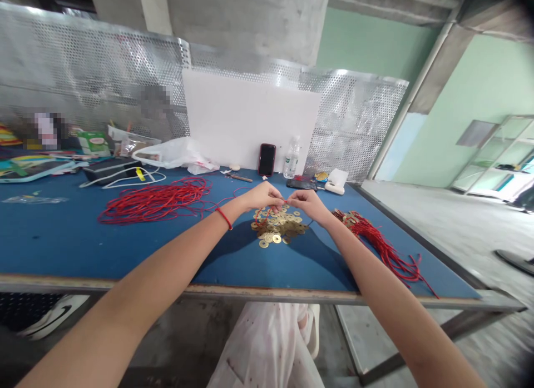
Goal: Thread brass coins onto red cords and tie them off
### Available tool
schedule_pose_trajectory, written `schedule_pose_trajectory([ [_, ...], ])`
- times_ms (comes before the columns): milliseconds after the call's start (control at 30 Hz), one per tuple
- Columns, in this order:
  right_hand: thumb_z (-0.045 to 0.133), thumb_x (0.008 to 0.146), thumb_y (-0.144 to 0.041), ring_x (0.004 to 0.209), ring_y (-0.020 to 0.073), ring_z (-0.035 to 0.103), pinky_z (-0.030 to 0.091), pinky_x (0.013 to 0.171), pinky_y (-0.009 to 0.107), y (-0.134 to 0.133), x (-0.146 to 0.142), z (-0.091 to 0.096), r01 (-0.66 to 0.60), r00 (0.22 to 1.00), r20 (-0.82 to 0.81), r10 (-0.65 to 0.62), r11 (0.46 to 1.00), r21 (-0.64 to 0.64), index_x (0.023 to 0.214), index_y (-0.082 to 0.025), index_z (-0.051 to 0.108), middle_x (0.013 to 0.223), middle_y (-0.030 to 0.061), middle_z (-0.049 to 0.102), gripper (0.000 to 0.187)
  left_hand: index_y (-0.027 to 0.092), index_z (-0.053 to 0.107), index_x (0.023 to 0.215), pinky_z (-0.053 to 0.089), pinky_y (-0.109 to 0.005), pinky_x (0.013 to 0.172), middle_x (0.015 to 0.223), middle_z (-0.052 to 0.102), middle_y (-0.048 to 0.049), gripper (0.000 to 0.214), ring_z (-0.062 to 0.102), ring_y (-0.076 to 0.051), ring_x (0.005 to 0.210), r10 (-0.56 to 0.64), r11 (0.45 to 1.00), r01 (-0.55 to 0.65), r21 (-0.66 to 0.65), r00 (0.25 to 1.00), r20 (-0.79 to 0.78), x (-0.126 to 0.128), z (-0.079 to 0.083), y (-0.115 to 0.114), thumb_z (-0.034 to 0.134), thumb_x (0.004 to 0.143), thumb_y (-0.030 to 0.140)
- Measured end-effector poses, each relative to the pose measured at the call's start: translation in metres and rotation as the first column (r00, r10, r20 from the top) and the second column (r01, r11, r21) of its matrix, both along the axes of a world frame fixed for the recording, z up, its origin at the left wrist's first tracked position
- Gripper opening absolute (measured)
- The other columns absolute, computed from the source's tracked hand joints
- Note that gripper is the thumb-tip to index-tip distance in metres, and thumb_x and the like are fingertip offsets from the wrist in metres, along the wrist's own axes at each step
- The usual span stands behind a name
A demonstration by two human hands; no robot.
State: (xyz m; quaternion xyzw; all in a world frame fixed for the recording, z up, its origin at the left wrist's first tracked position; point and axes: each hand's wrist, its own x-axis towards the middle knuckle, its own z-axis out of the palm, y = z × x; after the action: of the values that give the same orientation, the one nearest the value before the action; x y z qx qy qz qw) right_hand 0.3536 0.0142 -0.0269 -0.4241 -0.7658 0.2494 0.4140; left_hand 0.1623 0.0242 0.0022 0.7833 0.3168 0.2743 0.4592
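Blue tabletop (117, 249) — red cord (285, 202) sideways between hands (263, 196)

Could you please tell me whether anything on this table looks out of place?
Nothing looks clearly damaged. Slightly untidy is the red cord bundle at the right: its loose ends fan out, one reaching the front edge of the table. The gold coins lie loosely heaped below the left hand and right hand.

Shiny metal coins (276, 239); matt textile cord (156, 203); smooth blue tabletop (167, 249); glossy perforated screen (359, 121); clear plastic bottle (290, 164)
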Motion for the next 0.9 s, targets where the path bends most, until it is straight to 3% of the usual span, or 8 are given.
schedule_pose_trajectory([
  [333,0.058,0.071,-0.039,0.055,0.0098,0.039,0.028,0.054,0.025,0.002,0.003,0.003,0.033,0.999,-0.022,-0.033,0.999,0.027,0.067,-0.013,0.063,0.057,-0.0015,0.051,0.027,0.011,0.07,0.069,0.041,-0.021,0.051,0.058,0.063,-0.0048,0.013,0.055,-0.01,0.053,0.018,0.999,-0.019,-0.035,1.0,-0.006,-0.008,0.002,0.009,0.066,0.072,0.024],
  [533,0.056,0.073,-0.037,0.056,0.0112,0.042,0.031,0.056,0.025,0.004,0.005,0.002,0.067,0.998,0.002,-0.067,0.996,0.065,0.067,-0.015,0.061,0.058,-0.001,0.052,0.024,0.011,0.068,0.066,0.039,-0.021,0.049,0.052,0.058,-0.0024,0.01,0.051,-0.009,0.048,0.036,0.991,-0.034,-0.128,0.999,0.013,-0.008,0.004,0.008,0.065,0.07,0.02],
  [700,0.06,0.075,-0.032,0.077,0.017,0.052,0.04,0.074,0.03,-0.002,0.005,0.003,0.141,0.988,0.015,-0.153,0.942,0.306,0.081,-0.018,0.061,0.079,0.0037,0.062,0.016,0.012,0.067,0.066,0.041,-0.021,0.051,0.054,0.06,-0.0027,0.011,0.055,-0.011,0.051,0.047,0.984,-0.04,-0.172,0.998,0.035,-0.007,0.004,0.006,0.065,0.069,0.022],
  [767,0.058,0.078,-0.032,0.084,0.0179,0.053,0.04,0.08,0.032,-0.007,0.002,0.005,0.114,0.993,-0.012,-0.118,0.919,0.378,0.088,-0.018,0.061,0.087,0.0054,0.063,0.018,0.012,0.066,0.067,0.044,-0.022,0.053,0.057,0.061,-0.0025,0.012,0.057,-0.011,0.052,0.072,0.978,-0.061,-0.198,0.996,0.05,-0.007,0.005,0.006,0.066,0.069,0.023],
  [900,0.058,0.079,-0.032,0.08,0.0163,0.054,0.04,0.077,0.029,-0.012,-0.002,0.005,-0.011,0.997,0.077,-0.017,0.937,0.35,0.086,-0.017,0.06,0.083,0.0041,0.062,0.017,0.012,0.066,0.071,0.046,-0.023,0.056,0.059,0.061,-0.0013,0.011,0.058,-0.011,0.053,0.11,0.964,-0.088,-0.253,0.991,0.072,-0.006,0.005,0.007,0.066,0.068,0.023],
])
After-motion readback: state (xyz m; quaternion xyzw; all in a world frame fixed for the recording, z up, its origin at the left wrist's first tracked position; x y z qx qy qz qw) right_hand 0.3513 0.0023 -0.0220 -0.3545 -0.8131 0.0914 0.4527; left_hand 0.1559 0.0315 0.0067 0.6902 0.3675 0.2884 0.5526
